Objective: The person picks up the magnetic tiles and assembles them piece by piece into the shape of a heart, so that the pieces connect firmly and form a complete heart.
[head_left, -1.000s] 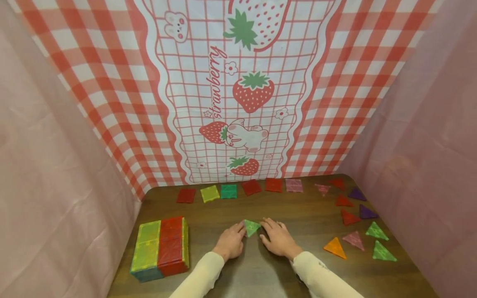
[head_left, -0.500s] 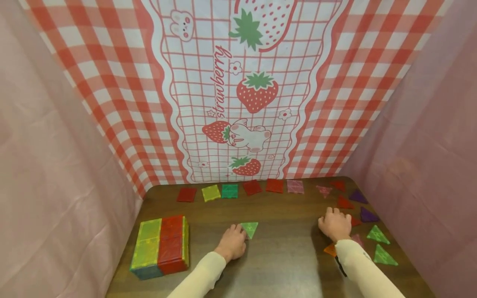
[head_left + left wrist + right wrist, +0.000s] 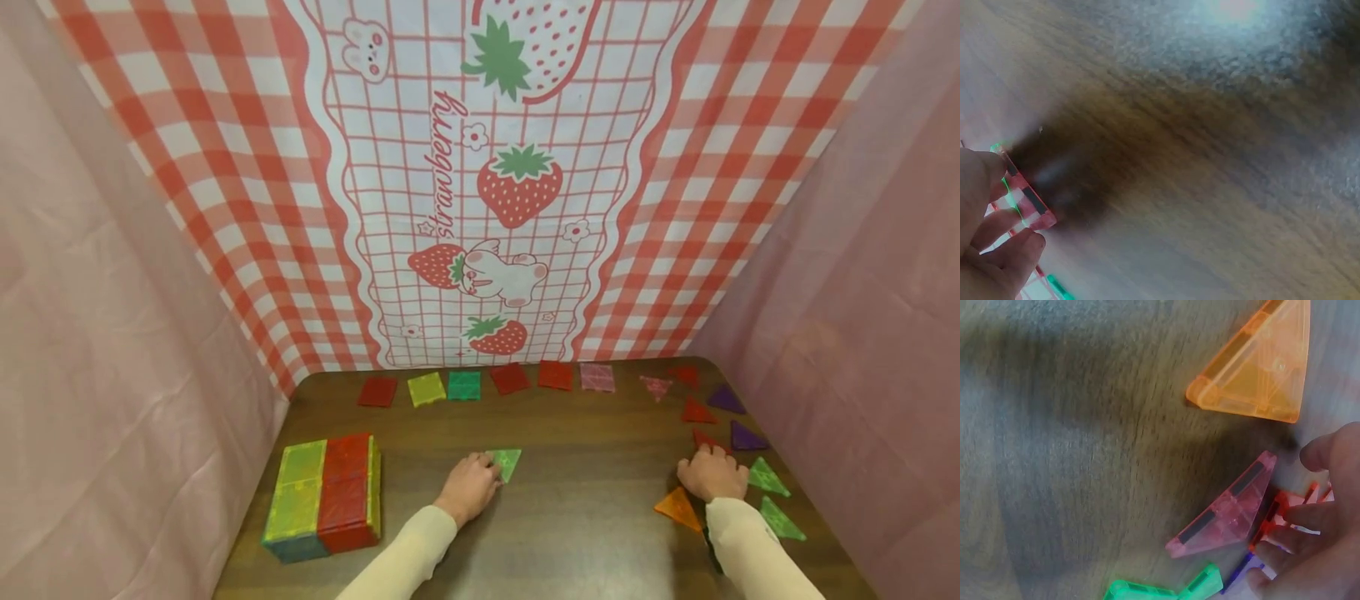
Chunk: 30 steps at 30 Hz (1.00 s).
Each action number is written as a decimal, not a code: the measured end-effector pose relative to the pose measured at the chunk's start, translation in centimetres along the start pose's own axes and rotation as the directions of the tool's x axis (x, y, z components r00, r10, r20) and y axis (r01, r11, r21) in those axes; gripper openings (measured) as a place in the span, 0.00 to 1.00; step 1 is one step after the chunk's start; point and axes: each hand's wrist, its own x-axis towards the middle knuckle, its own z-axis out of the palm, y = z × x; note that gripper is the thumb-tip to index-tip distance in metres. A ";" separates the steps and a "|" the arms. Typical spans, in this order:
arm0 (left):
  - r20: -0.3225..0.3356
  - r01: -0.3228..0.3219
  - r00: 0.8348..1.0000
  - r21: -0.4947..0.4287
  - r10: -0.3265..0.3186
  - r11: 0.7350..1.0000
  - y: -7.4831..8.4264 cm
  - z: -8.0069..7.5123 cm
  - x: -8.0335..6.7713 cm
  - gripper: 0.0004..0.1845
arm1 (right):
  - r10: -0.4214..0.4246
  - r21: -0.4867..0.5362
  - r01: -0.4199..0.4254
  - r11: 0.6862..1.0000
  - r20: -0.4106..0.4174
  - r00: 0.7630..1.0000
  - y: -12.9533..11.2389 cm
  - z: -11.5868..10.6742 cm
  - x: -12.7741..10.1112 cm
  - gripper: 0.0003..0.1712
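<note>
In the head view, my left hand (image 3: 471,487) holds a green triangular magnetic tile (image 3: 512,463) at mid-table, its fingertips over the left side. Up close in the left wrist view, its fingers pinch a pink magnetic tile (image 3: 1034,203) with a green edge against it. My right hand (image 3: 714,473) hovers at the right among loose triangular tiles, fingers loosely bent. Beside those fingers, the right wrist view shows a pink triangular tile (image 3: 1235,512) lying flat; the hand covers it in the head view. A red triangular tile (image 3: 705,438) lies just beyond the fingertips.
A box built of yellow, red and blue tiles (image 3: 321,497) stands at the left. Several square tiles (image 3: 465,386) line the back edge. Orange (image 3: 679,509), purple (image 3: 747,436) and green triangular tiles (image 3: 782,518) lie at the right. Curtains hang on three sides.
My right hand has left the green tile, swung right across the table and come down over the pink triangle. My left hand stays at mid-table with its tiles; the green one has turned slightly.
</note>
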 end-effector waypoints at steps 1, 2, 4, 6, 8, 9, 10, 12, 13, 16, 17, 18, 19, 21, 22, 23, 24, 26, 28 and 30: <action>0.000 0.003 1.000 -0.002 -0.003 1.000 0.0 0.0 0.1 0.10 | -0.004 0.000 0.004 1.000 -0.001 1.000 0.0 -0.1 0.1 0.34; -0.002 0.005 1.000 -0.004 -0.005 1.000 0.0 0.0 0.1 0.09 | -0.007 0.001 0.007 1.000 -0.004 1.000 0.0 -0.2 0.1 0.34; -0.006 0.009 1.000 -0.007 -0.009 1.000 -0.1 0.0 0.2 0.09 | -0.012 0.002 0.012 1.000 -0.006 1.000 -0.1 -0.4 0.2 0.33; -0.011 0.011 1.000 -0.017 -0.011 1.000 0.0 -0.1 0.1 0.09 | -0.018 0.005 0.018 1.000 0.000 1.000 -0.1 -0.5 0.2 0.33; -0.019 0.012 1.000 -0.024 -0.012 1.000 0.1 -0.1 0.0 0.09 | -0.025 0.003 0.025 1.000 -0.001 1.000 -0.2 -0.5 0.3 0.33; -0.023 0.012 1.000 -0.028 -0.013 1.000 0.1 -0.1 0.0 0.09 | -0.033 0.000 0.033 0.999 -0.005 0.999 -0.3 -0.4 0.3 0.32; -0.026 0.013 1.000 -0.031 -0.014 0.999 0.1 -0.2 0.0 0.09 | -0.043 0.000 0.043 0.999 -0.014 0.999 -0.5 -0.3 0.3 0.32; -0.028 0.015 0.999 -0.030 -0.016 0.999 0.2 -0.2 0.0 0.09 | -0.085 -0.018 0.084 0.996 -0.036 0.996 -0.9 0.3 0.4 0.31; -0.027 0.014 1.000 -0.027 -0.015 1.000 0.2 -0.2 -0.1 0.09 | -0.111 -0.029 0.110 0.994 -0.052 0.992 -1.1 0.7 0.4 0.30; -0.021 0.016 1.000 -0.015 -0.016 1.000 0.2 -0.2 -0.2 0.09 | -0.204 -0.054 0.200 0.978 -0.084 0.975 -2.6 1.8 0.2 0.27; -0.023 0.017 1.000 -0.013 -0.018 1.000 0.2 -0.3 -0.2 0.09 | -0.239 -0.059 0.234 0.970 -0.088 0.967 -3.3 2.1 0.1 0.27; -0.027 0.019 0.999 -0.012 -0.019 1.000 0.2 -0.3 -0.3 0.09 | -0.269 -0.057 0.264 0.963 -0.093 0.959 -4.0 2.3 0.0 0.26; -0.030 0.021 0.999 -0.013 -0.022 1.000 0.2 -0.3 -0.4 0.08 | -0.298 -0.056 0.293 0.954 -0.103 0.949 -4.8 2.5 -0.1 0.25; -0.040 0.025 0.999 -0.017 -0.025 1.000 0.2 -0.4 -0.4 0.08 | -0.354 -0.044 0.351 0.935 -0.112 0.929 -6.3 2.8 -0.4 0.23; -0.046 0.025 0.999 -0.018 -0.026 1.000 0.3 -0.5 -0.4 0.08 | -0.384 -0.037 0.382 0.923 -0.121 0.915 -7.0 3.0 -0.6 0.22; -0.050 0.025 0.998 -0.022 -0.026 0.999 0.3 -0.5 -0.4 0.08 | -0.408 -0.034 0.407 0.913 -0.126 0.904 -7.7 3.1 -0.7 0.21; -0.050 0.025 0.998 -0.023 -0.026 0.999 0.3 -0.5 -0.4 0.08 | -0.430 -0.033 0.429 0.903 -0.128 0.894 -8.3 3.4 -0.9 0.21; -0.048 0.028 0.998 -0.027 -0.029 0.999 0.3 -0.4 -0.4 0.08 | -0.472 -0.031 0.472 0.881 -0.127 0.873 -9.4 3.9 -1.1 0.21; -0.048 0.031 0.998 -0.029 -0.033 0.999 0.4 -0.3 -0.4 0.07 | -0.505 -0.028 0.506 0.862 -0.130 0.853 -10.6 4.3 -1.3 0.20; -0.051 0.032 0.998 -0.031 -0.034 0.999 0.4 -0.3 -0.3 0.07 | -0.537 -0.025 0.539 0.842 -0.138 0.832 -11.6 4.8 -1.6 0.19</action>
